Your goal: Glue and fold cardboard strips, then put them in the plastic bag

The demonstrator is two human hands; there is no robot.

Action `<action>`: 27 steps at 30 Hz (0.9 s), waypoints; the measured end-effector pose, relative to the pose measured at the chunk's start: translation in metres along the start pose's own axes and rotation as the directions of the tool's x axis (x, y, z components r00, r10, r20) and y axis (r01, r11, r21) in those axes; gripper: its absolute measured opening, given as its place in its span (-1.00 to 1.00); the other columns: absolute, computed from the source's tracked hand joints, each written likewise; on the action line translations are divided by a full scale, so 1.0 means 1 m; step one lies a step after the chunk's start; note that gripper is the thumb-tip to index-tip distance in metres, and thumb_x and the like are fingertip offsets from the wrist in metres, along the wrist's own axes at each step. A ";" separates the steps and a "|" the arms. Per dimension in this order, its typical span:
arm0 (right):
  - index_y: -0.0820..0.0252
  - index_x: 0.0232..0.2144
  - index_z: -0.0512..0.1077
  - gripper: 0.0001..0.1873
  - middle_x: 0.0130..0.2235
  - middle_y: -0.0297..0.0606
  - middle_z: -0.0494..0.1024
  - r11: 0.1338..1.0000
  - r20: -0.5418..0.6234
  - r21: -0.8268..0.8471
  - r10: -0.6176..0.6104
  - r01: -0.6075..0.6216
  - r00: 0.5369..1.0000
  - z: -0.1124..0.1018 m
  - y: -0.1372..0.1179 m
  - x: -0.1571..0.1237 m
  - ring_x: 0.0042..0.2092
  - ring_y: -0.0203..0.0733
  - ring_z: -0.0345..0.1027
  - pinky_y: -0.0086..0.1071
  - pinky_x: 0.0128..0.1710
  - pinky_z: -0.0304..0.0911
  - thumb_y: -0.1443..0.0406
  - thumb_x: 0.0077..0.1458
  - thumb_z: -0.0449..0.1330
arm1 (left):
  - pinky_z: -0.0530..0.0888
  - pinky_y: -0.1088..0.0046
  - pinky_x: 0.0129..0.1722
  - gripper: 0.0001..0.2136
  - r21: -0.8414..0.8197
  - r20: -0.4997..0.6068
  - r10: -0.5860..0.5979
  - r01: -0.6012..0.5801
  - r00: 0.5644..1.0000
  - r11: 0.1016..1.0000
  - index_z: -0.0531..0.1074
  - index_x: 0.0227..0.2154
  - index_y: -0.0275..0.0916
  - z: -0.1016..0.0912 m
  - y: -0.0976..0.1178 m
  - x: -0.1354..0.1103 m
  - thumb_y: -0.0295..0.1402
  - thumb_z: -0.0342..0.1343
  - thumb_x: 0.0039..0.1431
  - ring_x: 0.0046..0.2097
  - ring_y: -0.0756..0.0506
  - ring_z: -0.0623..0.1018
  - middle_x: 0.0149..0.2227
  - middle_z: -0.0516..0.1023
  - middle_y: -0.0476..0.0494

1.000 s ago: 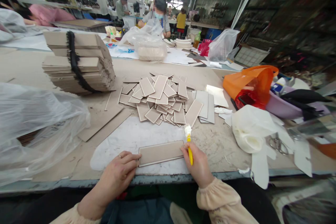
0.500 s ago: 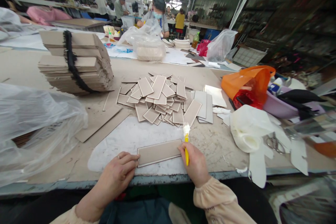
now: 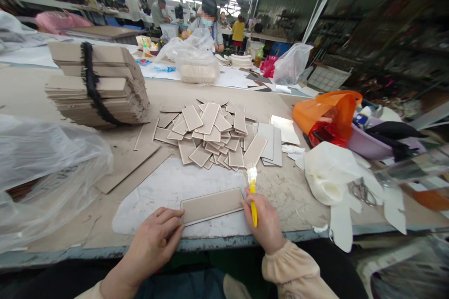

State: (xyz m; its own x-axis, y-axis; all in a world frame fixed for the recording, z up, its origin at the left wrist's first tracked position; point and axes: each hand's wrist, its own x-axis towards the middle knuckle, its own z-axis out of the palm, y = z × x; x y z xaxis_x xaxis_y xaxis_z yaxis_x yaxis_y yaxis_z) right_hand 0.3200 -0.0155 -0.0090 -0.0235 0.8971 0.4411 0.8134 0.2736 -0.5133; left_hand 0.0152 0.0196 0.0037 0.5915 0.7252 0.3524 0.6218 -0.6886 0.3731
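Observation:
A flat beige rectangular panel [image 3: 212, 205] with a dark outlined rim lies on a whitish sheet [image 3: 140, 201] near the table's front edge. My left hand [image 3: 156, 240] pinches the panel's left end between fingertips and thumb. My right hand [image 3: 265, 222] is closed around a brush [image 3: 253, 201] with a yellow handle. White paste coats its bristles, which point up and away from me. The fingertips of this hand are close to the panel's right end; whether they touch it I cannot tell. Behind the sheet is a loose pile of similar panels [image 3: 210, 135].
A strapped stack of beige boards [image 3: 101, 86] stands at back left, above clear plastic sheeting [image 3: 49, 173]. To the right are an orange bag [image 3: 321, 112], a white roll-like object [image 3: 324, 173] and scissors [image 3: 363, 191]. A person [image 3: 208, 23] sits across the table.
My right hand has shifted slightly right with the brush, and its fingers have loosened from the panel's right end. My left hand keeps its pinch. The view has moved a little.

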 end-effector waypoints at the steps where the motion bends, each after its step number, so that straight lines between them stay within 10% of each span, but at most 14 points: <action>1: 0.10 -0.27 0.27 -0.91 -0.19 -0.14 0.50 0.999 0.010 0.025 -0.021 0.021 1.000 -0.001 -0.002 0.000 -0.03 -0.05 0.41 -0.18 -0.11 0.36 0.38 0.31 0.01 | 0.51 0.36 -0.18 -0.84 0.001 -0.008 0.002 -0.002 1.000 1.000 0.48 -0.41 -0.20 0.000 0.000 0.000 -0.41 0.03 0.24 -0.17 -0.09 0.52 -0.20 0.58 -0.12; 11: 0.18 -0.18 0.30 -0.83 0.09 0.03 0.41 0.948 0.243 0.226 -0.278 0.224 0.929 0.033 -0.049 0.000 0.25 0.03 0.13 0.00 0.23 0.13 0.28 0.20 0.19 | 0.51 0.38 -0.22 -0.79 0.062 -0.005 0.028 -0.027 1.000 0.998 0.46 -0.47 -0.17 0.007 -0.004 0.000 -0.37 0.02 0.27 -0.21 -0.08 0.52 -0.22 0.58 -0.07; 27: 0.20 -0.15 0.28 -0.68 0.19 0.11 0.30 0.996 0.295 0.016 -0.086 0.085 0.952 0.024 -0.012 -0.007 0.27 0.12 0.09 0.12 0.23 0.10 0.37 0.09 0.31 | 0.52 0.31 -0.20 -0.80 0.052 -0.037 -0.062 0.064 0.997 0.997 0.46 -0.44 -0.21 0.003 0.006 -0.002 -0.42 0.00 0.27 -0.22 -0.09 0.51 -0.24 0.58 -0.11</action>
State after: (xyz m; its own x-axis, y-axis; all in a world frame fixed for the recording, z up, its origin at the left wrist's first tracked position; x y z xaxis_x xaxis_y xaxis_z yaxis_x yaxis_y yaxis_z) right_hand 0.2966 -0.0165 -0.0233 -0.2634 0.9325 0.2471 0.7990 0.3544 -0.4858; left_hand 0.0197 0.0141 0.0024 0.5324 0.7662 0.3600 0.6843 -0.6398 0.3498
